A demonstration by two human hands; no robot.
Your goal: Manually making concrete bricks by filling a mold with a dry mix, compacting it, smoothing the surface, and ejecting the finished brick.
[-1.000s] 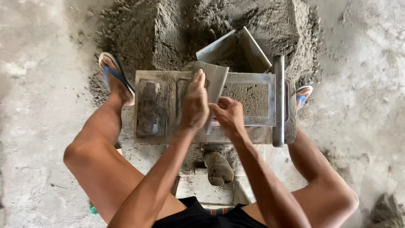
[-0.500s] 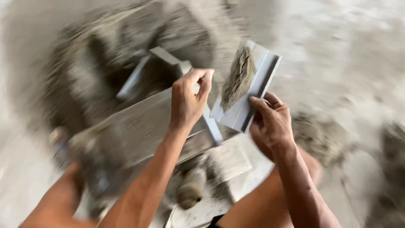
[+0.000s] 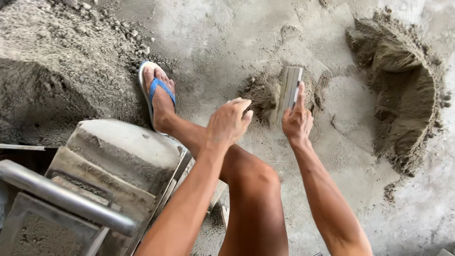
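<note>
From the head view, the right hand (image 3: pixel 297 121) grips a flat metal plate (image 3: pixel 288 92) by its near end: the forefinger lies straight along the plate's right edge, the other fingers curl around it from behind, so the plate rises past the fingertips away from the person. The plate stands on edge, its far end over a small mound of damp sand (image 3: pixel 265 92) on the concrete floor (image 3: pixel 213 28); whether it touches the sand I cannot tell. It is pale grey, narrow and straight-sided, dusted with grit.

The left hand (image 3: pixel 228 122) hovers just beside it, fingers loosely curled together, holding nothing, close to the plate but apart from it.

Below sit a bent knee (image 3: pixel 256 180), a foot in a blue flip-flop (image 3: pixel 159 95), and a mortar-caked metal mould (image 3: pixel 113 166) at the lower left. A larger sand heap (image 3: pixel 403 95) lies at the right.
</note>
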